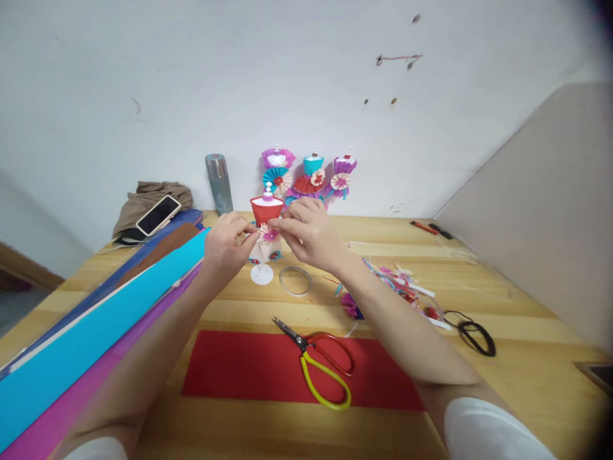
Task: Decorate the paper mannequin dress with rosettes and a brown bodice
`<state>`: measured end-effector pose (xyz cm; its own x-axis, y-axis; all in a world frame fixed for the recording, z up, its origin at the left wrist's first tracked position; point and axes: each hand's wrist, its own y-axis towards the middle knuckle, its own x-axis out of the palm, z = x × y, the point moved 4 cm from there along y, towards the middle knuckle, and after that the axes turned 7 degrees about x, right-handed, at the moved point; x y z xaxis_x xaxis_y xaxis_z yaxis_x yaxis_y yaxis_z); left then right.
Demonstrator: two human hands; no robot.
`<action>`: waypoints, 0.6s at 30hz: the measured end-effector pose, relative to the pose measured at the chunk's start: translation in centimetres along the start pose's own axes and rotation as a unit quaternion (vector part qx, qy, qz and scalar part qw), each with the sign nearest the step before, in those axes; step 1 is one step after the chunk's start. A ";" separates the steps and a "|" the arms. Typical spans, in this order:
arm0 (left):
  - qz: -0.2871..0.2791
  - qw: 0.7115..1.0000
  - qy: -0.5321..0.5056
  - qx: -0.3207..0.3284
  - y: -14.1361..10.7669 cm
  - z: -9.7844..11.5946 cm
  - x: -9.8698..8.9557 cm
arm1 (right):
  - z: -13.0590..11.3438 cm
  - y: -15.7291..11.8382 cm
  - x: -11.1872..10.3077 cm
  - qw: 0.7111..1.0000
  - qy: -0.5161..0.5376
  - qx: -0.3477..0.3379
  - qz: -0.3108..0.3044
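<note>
A miniature dress form (pixel 267 209) with a red bodice stands upright on a round white base (pixel 262 275). At its waist is a cream pleated paper flower (pixel 264 231) with a pink centre. My left hand (pixel 230 246) pinches the flower's left edge between thumb and fingertips. From the other side my right hand (pixel 310 233) has its fingers closed at the flower's upper right edge, and they partly cover it. Small red and blue trims sit lower on the cream skirt (pixel 264 250). A silvery ring (pixel 295 281) lies on the table beside the base.
Scissors (pixel 311 358) rest on a red paper strip (pixel 239 364) in front. Crepe paper rolls (pixel 119 313), a phone (pixel 158 214) and a bottle (pixel 219 184) are left. Three decorated forms (pixel 313 167) stand behind; scraps (pixel 402 284) and a black band (pixel 479 337) lie right.
</note>
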<state>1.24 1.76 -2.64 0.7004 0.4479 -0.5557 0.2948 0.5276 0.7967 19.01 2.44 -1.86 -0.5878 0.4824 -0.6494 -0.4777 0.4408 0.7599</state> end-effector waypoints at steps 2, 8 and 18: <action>-0.002 1.000 -0.004 -0.008 -0.1 -0.2 0.0 | 0.2 -0.2 -0.3 1.000 0.005 0.007 0.002; 0.001 0.998 -0.044 -0.041 -0.4 -0.5 0.1 | 0.5 -1.7 -1.4 1.000 0.009 0.007 0.002; -0.024 0.988 -0.093 -0.123 -0.4 -1.2 -0.4 | 0.9 -6.0 -3.7 0.989 0.125 0.068 -0.029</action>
<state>0.02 2.22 -2.99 0.8031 0.2899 -0.5206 0.1806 0.7142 0.6763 24.67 -1.33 -4.06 -0.7140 0.2583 -0.6508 -0.4327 0.5679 0.7001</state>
